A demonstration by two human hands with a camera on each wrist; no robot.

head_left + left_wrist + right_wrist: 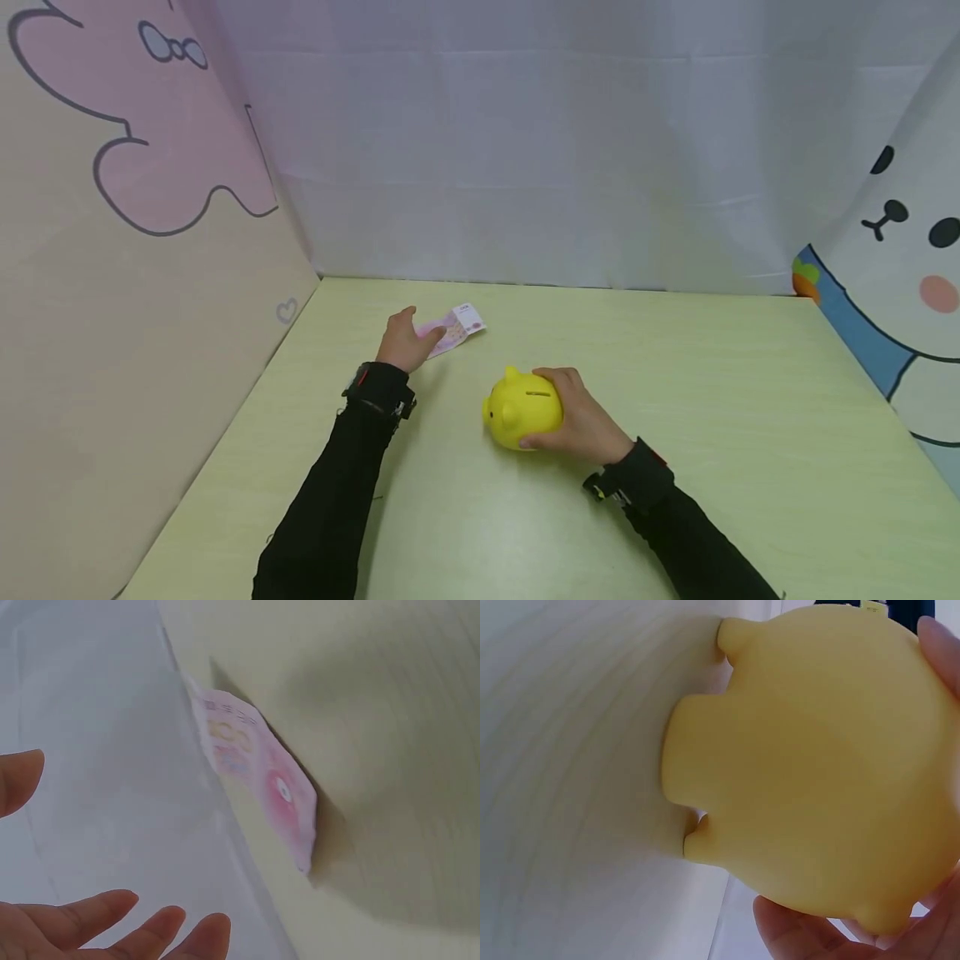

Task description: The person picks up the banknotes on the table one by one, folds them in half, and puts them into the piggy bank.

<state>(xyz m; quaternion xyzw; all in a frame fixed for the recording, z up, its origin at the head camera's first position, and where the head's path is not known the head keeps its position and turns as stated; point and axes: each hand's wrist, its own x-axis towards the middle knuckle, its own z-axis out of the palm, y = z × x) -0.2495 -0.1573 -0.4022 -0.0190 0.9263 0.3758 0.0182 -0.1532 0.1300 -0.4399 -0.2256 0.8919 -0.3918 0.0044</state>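
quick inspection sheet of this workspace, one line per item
surface: pale green table, bare apart from two things
job's things: yellow piggy bank upright, slot on top; pink banknote lying flat near the back
clutter: nothing seen
grippers: left hand open, fingers spread at the banknote's near end, contact not clear; right hand grips the piggy bank from its right side
cables: nothing seen; dark bands on both wrists
surroundings: white cloth backdrop, cartoon-printed panels left and right
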